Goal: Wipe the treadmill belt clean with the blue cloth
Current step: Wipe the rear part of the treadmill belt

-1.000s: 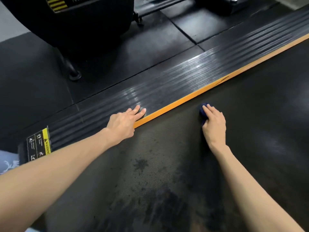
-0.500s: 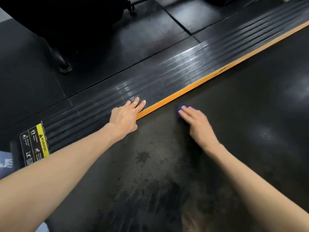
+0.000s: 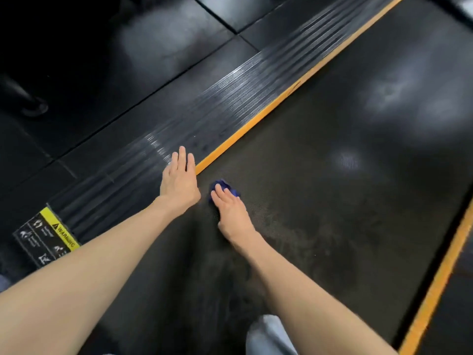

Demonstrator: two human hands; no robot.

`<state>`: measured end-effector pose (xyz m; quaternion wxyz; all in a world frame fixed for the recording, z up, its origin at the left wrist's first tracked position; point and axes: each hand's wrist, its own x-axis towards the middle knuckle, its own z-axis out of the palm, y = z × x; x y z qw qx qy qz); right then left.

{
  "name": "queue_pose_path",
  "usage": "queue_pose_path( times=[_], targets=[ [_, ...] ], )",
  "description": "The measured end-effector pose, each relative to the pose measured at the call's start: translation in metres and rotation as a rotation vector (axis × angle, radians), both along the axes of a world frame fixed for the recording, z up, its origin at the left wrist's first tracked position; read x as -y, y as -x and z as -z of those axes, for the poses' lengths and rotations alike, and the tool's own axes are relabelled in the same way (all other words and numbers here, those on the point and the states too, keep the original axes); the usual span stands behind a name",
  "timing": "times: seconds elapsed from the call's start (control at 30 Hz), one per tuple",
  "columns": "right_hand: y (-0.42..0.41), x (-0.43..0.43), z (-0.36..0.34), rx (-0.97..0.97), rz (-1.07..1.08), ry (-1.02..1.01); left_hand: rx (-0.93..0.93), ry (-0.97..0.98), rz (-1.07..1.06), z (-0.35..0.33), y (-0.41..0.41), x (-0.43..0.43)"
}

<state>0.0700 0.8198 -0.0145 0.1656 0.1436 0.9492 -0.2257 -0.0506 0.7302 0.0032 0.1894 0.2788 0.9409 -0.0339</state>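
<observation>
The dark textured treadmill belt (image 3: 332,155) runs diagonally through the view, with damp smears near its lower middle. My right hand (image 3: 231,213) presses a small bunched blue cloth (image 3: 225,187) flat onto the belt; only the cloth's far edge shows past my fingertips. My left hand (image 3: 179,183) lies flat and empty beside it, fingers together, its palm at the belt's left edge and its fingertips on the ribbed side rail (image 3: 204,111). The two hands are almost touching.
An orange strip (image 3: 276,98) borders the belt on the left, another orange strip (image 3: 440,280) on the right. A yellow and black warning label (image 3: 48,237) sits on the rail's near end. Black rubber floor tiles (image 3: 115,60) and a machine foot (image 3: 33,106) lie to the left. A pale trouser knee (image 3: 268,336) shows at the bottom.
My right hand has slid the blue cloth leftward and nearer across the belt, ending next to my left hand. The left hand stays on the rail edge; the view has tilted down.
</observation>
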Motion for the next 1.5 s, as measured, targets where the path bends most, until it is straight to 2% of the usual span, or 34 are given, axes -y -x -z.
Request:
queue_pose_path(
  times=[0.17, 0.27, 0.4, 0.63, 0.73, 0.8, 0.83, 0.9, 1.0, 1.07, 1.1, 1.17, 1.23, 1.33, 1.4, 1.5],
  targets=[
    [0.003, 0.015, -0.019, 0.243, 0.072, -0.035, 0.147, 0.014, 0.198, -0.020, 0.018, 0.037],
    [-0.003, 0.027, -0.021, 0.289, 0.118, -0.041, 0.232, 0.074, 0.249, -0.029, 0.030, 0.033],
    [-0.008, 0.029, -0.013, 0.223, 0.153, -0.055, 0.240, 0.071, 0.231, -0.024, 0.035, 0.029],
    [-0.016, 0.037, 0.000, 0.148, 0.196, -0.107, 0.175, -0.057, 0.140, -0.014, 0.021, 0.033],
    [-0.024, 0.028, -0.002, 0.019, 0.160, -0.075, 0.142, -0.074, 0.149, -0.011, 0.019, 0.037],
    [-0.036, 0.011, 0.000, -0.120, 0.113, -0.182, 0.121, -0.099, 0.127, -0.007, 0.015, 0.039],
    [-0.045, -0.006, 0.006, -0.169, 0.167, -0.295, 0.100, -0.115, 0.118, -0.005, 0.013, 0.040],
    [-0.065, -0.044, 0.022, -0.175, 0.483, -0.435, 0.038, -0.122, 0.118, 0.001, 0.010, 0.042],
    [-0.067, -0.079, 0.035, -0.147, 0.816, -0.416, -0.064, -0.124, 0.115, 0.006, 0.007, 0.041],
    [-0.046, -0.071, 0.040, -0.319, 0.879, -0.363, -0.129, -0.116, 0.103, 0.009, 0.003, 0.042],
    [-0.034, -0.057, 0.038, -0.436, 0.836, -0.325, -0.170, -0.121, 0.111, 0.012, 0.000, 0.042],
    [-0.007, -0.011, 0.042, -0.536, 0.524, -0.231, -0.287, -0.137, 0.131, 0.021, -0.005, 0.042],
    [0.010, 0.037, 0.051, -0.521, 0.139, -0.139, -0.414, -0.130, 0.161, 0.030, -0.006, 0.041],
    [0.011, 0.046, 0.061, -0.535, -0.148, -0.162, -0.449, -0.133, 0.177, 0.031, -0.003, 0.041],
    [0.005, 0.006, 0.062, -0.546, -0.084, -0.276, -0.421, -0.167, 0.208, 0.028, 0.004, 0.045],
    [-0.008, -0.046, 0.048, -0.422, 0.250, -0.477, -0.309, -0.196, 0.230, 0.028, 0.012, 0.056]
  ],
)
